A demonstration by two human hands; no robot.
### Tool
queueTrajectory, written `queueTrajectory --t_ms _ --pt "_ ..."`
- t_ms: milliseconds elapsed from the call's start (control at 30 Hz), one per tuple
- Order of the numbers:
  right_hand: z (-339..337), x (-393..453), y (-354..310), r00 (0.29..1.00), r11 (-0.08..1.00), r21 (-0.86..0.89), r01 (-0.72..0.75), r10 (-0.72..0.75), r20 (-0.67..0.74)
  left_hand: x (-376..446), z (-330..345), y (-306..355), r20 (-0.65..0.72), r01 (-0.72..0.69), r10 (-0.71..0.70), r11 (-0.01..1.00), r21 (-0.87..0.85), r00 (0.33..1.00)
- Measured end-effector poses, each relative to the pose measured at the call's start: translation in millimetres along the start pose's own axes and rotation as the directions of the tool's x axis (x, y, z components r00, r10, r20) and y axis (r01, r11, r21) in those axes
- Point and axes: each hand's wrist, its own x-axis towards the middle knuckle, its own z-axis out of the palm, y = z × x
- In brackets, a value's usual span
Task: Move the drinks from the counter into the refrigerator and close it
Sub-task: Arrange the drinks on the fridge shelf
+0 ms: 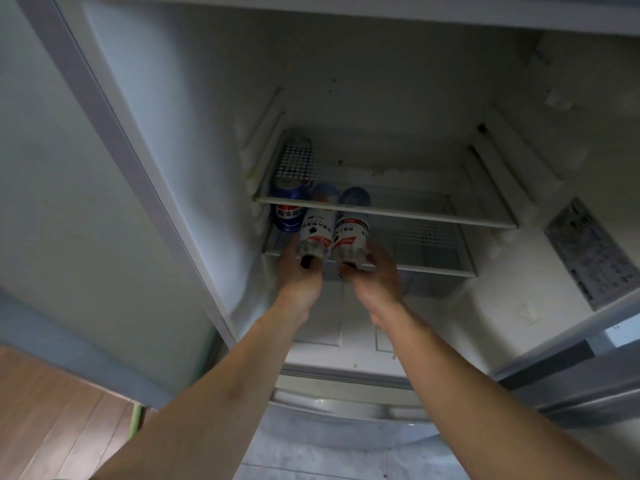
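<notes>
Inside the open white refrigerator (381,98), on the left end of the lower clear glass shelf (433,265), stands a blue cola can (288,216) with a red, white and blue badge. Just beside it is a clear plastic bottle with a white and red label (316,237). The left hand (300,275) holds this bottle at its bottom end, fingers curled round it. Touching it on the right is a second clear bottle with a white and red label (350,237). The right hand (372,271) grips that one the same way. Both bottles lean in under the upper clear glass shelf (415,213). A grey sticker sheet (588,251) is on the right wall.
</notes>
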Motion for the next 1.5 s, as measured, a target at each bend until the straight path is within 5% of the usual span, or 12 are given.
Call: queueTrajectory --t_ms 133,200,433,600,733,833,933,1100,1333,1500 --pt "1 4 14 0.996 0.972 -0.216 0.088 -0.090 -0.001 10 -11 -16 0.129 -0.233 0.195 0.810 0.539 0.972" --pt "1 10 14 0.996 0.931 -0.355 0.081 -0.085 0.005 16 -13 -17 0.152 -0.276 0.234 0.717 0.640 0.960" --pt "-4 42 -6 0.998 0.689 -0.723 0.054 -0.023 0.053 32 6 -4 0.158 -0.277 0.230 0.722 0.634 0.960" --pt "-5 66 -22 0.995 0.598 -0.797 0.085 -0.015 0.095 37 13 -1 0.288 -0.384 0.259 0.698 0.604 0.922" --pt "-1 79 -27 0.993 0.548 -0.833 0.068 0.041 0.108 39 18 1 0.414 -0.350 0.010 0.551 0.757 0.910" --pt "-1 84 -33 0.992 0.491 -0.869 0.058 0.072 0.107 55 22 15 0.411 -0.278 -0.097 0.596 0.753 0.906" --pt "-1 83 -41 0.991 0.528 -0.849 0.037 0.089 0.098 64 20 29 0.394 -0.243 -0.153 0.575 0.782 0.906" --pt "11 56 -24 0.996 0.509 -0.856 0.085 -0.063 0.062 36 12 3 0.342 -0.310 0.061 0.593 0.743 0.938" --pt "18 56 -20 0.992 0.537 -0.841 0.060 0.059 0.108 54 12 17 0.475 -0.389 -0.133 0.407 0.827 0.870" --pt "16 46 -19 0.997 0.559 -0.827 0.065 -0.013 0.069 48 11 12 0.450 -0.392 0.027 0.538 0.746 0.893"
